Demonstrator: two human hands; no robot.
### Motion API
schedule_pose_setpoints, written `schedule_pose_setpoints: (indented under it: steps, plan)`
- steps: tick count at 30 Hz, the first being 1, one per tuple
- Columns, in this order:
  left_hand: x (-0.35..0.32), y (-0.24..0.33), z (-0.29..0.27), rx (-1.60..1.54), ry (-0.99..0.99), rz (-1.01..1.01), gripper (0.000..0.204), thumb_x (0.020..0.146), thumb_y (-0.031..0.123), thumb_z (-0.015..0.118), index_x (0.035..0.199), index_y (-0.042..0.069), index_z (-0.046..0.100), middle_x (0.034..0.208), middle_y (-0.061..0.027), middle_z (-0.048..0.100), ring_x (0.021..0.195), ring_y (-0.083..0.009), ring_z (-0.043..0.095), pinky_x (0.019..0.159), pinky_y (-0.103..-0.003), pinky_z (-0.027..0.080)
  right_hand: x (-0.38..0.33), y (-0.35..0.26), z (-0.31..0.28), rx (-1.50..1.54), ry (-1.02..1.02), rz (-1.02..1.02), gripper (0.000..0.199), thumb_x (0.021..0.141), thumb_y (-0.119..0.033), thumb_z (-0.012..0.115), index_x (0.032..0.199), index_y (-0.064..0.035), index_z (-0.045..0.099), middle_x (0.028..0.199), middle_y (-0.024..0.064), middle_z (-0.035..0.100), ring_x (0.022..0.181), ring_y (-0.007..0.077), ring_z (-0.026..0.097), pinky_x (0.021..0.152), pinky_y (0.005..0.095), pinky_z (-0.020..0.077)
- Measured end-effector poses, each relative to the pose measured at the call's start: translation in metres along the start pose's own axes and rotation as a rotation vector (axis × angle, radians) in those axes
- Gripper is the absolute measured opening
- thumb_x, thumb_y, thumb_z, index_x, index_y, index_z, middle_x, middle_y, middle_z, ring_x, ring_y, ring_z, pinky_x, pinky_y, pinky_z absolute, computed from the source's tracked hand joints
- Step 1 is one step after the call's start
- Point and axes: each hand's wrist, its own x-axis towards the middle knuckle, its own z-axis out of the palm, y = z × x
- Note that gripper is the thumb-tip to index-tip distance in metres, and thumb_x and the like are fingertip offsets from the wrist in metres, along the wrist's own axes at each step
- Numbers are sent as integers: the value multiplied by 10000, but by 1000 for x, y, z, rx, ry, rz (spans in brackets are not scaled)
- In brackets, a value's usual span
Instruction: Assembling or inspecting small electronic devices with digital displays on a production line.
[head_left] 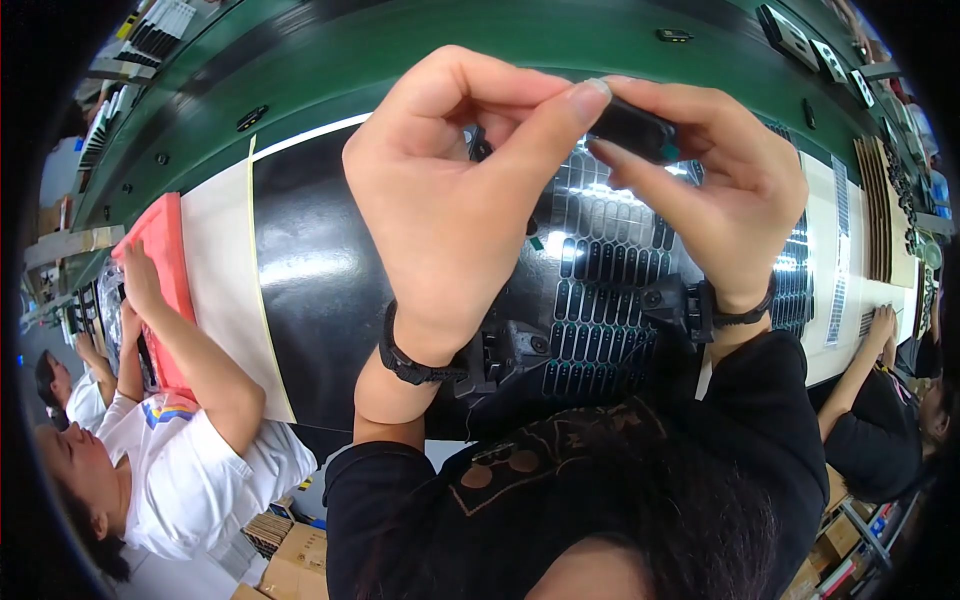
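The small black rounded plastic piece [632,128], gripped by the right hand [745,160] above the glossy black surface [310,270], is best steadied there, with the left hand [440,195] pinched narrow by its left end, any contents unclear.

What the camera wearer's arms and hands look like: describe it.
The left hand and right hand are ungloved, each with a black wrist strap bearing a chunky black device. The sleeves are short and black.
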Motion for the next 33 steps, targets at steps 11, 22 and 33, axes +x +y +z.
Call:
schedule_pose_setpoints:
  steps: [11, 22, 33]
  plan:
    - [14, -9, -3, -296, -168, -331, 111, 702, 67, 639, 741, -14, 575, 609, 3, 553, 528, -18, 459, 482, -135, 358, 4, 2, 0, 120, -32, 81, 261, 690, 54, 600, 948, 54, 556, 863, 116, 581, 716, 150, 583, 611, 215, 496]
    - [24, -28, -21, 28, -161, -280, 103, 712, 68, 623, 747, -22, 586, 585, -7, 550, 501, -15, 455, 446, -139, 350, 17, 23, 11, 334, -172, 350, 220, 759, -4, 548, 977, 30, 557, 774, 78, 594, 639, 110, 572, 589, 199, 470]
    - [23, -2, -27, 201, -320, -158, 69, 760, -25, 525, 816, -43, 561, 754, -48, 578, 675, -80, 532, 630, -169, 422, 37, 15, -14, 638, -490, 627, 189, 779, -80, 523, 904, 61, 543, 760, 133, 602, 631, 146, 596, 559, 209, 476]
